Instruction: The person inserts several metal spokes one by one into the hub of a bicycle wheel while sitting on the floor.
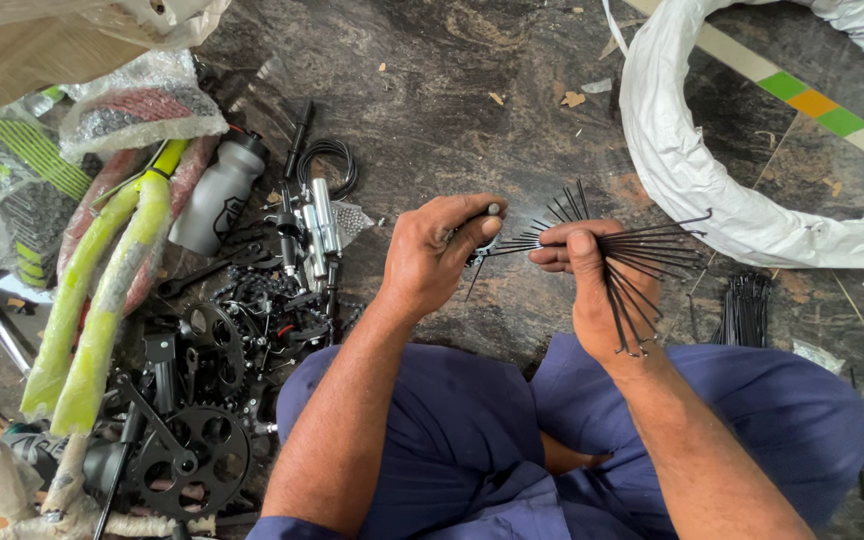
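Far left: yellow-green padded bicycle frame tubes (102, 290), grey plastic water bottle (217, 195), black chainring crank set (187, 455) on dark stone floor (452, 90). Centre: left hand (437, 255) pinched shut on small dark hub piece (480, 245). Right hand (597, 285) clasps fanned bunch of thin black wire spokes (642, 255), spoke ends meeting hub piece. Right: white-wrapped wheel rim (712, 190), loose black spoke bundle (747, 310) on floor.

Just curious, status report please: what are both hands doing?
Right hand grips a fanned bundle of black spokes. Left hand pinches a small tool at them. Nothing between.
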